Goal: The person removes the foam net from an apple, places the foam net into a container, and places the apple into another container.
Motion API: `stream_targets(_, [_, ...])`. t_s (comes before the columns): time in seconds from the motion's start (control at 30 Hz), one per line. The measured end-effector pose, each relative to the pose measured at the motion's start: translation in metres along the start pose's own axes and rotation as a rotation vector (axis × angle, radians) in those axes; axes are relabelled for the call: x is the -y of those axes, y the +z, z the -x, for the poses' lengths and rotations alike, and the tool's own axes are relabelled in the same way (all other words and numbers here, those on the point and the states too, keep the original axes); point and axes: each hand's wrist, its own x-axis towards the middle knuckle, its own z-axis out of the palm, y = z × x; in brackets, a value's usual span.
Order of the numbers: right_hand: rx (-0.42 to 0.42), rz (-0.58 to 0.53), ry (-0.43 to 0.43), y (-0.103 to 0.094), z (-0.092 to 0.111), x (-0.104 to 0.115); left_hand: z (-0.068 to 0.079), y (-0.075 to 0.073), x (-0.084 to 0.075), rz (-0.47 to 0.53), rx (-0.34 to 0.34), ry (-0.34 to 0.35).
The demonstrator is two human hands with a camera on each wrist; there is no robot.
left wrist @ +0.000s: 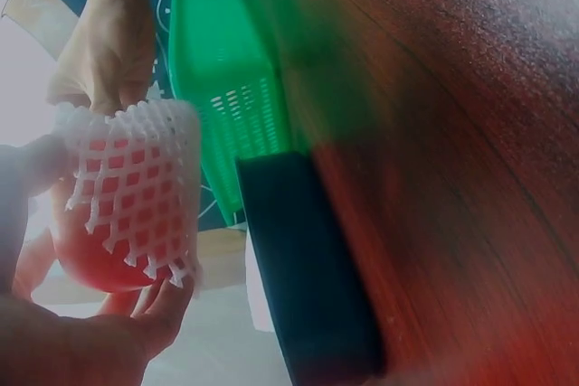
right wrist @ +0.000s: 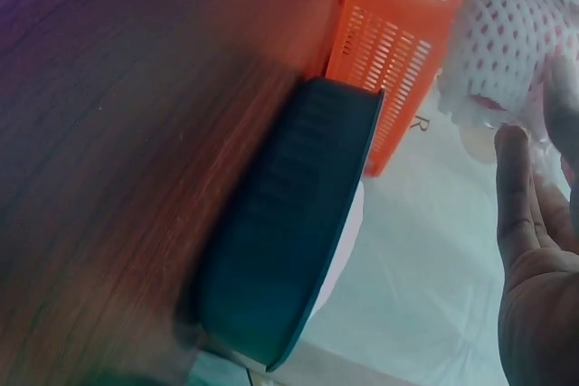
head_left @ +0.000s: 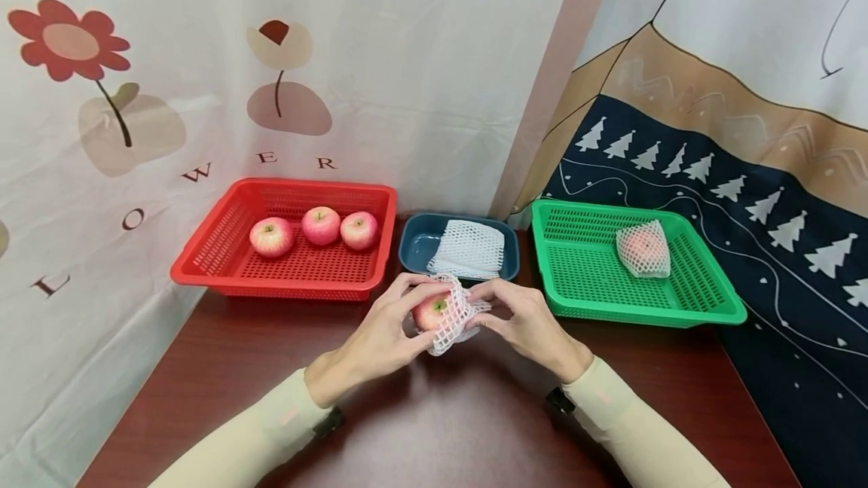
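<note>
An apple [head_left: 427,313] is partly covered by a white foam net sleeve [head_left: 456,322], held up over the front of the table. My left hand [head_left: 383,330] grips the apple from the left, with thumb and fingers on opposite sides. From the right, my right hand [head_left: 532,322] pinches the gathered end of the net. In the left wrist view the net [left wrist: 136,192] wraps much of the apple, and red skin [left wrist: 99,255] shows below its edge. The right wrist view shows the netting [right wrist: 507,42] above the right fingers [right wrist: 514,192].
A red basket [head_left: 285,288] with 3 bare apples stands at the left. Behind my hands, a dark blue tray [head_left: 415,247] holds white foam nets [head_left: 468,248]. To the right, a green basket [head_left: 576,266] holds one netted apple [head_left: 644,248]. Printed curtains [head_left: 420,81] hang behind the table.
</note>
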Motion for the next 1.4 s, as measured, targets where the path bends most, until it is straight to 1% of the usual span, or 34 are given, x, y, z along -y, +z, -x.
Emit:
stream_targets(0.1, [-0.019,0.032,-0.021,-0.003,-0.001,-0.001,0.0,-0.002,-0.001,-0.013,-0.016,0.005])
stream_targets(0.17, [-0.035,0.069,-0.016,-0.005,-0.001,-0.002,0.0,-0.004,-0.001,-0.028,-0.028,0.0])
stream_targets(0.27, [-0.046,0.12,0.007,-0.008,0.001,-0.003,0.001,-0.006,0.0,-0.046,-0.042,-0.02])
stream_targets(0.33, [-0.039,0.126,0.029,-0.01,0.002,-0.003,0.001,-0.008,0.0,-0.049,-0.042,-0.038])
stream_targets(0.5, [0.01,0.052,0.081,-0.015,0.003,0.001,0.002,-0.011,0.0,-0.05,-0.046,-0.066])
stream_targets(0.77, [0.107,0.081,0.143,-0.021,-0.003,0.013,0.003,-0.017,0.0,-0.047,-0.05,-0.106])
stream_targets(0.9, [0.149,0.087,0.153,-0.022,-0.006,0.016,0.003,-0.022,0.0,-0.058,-0.059,-0.099])
stream_targets(1.1, [0.148,0.158,0.14,-0.026,-0.008,0.014,0.001,-0.031,0.001,-0.078,-0.075,-0.069])
stream_targets(1.27, [0.165,0.179,0.202,-0.03,-0.012,0.014,0.0,-0.037,0.002,-0.107,-0.089,-0.054])
stream_targets(1.4, [0.165,0.217,0.261,-0.034,-0.019,0.015,0.0,-0.043,0.003,-0.139,-0.097,-0.053])
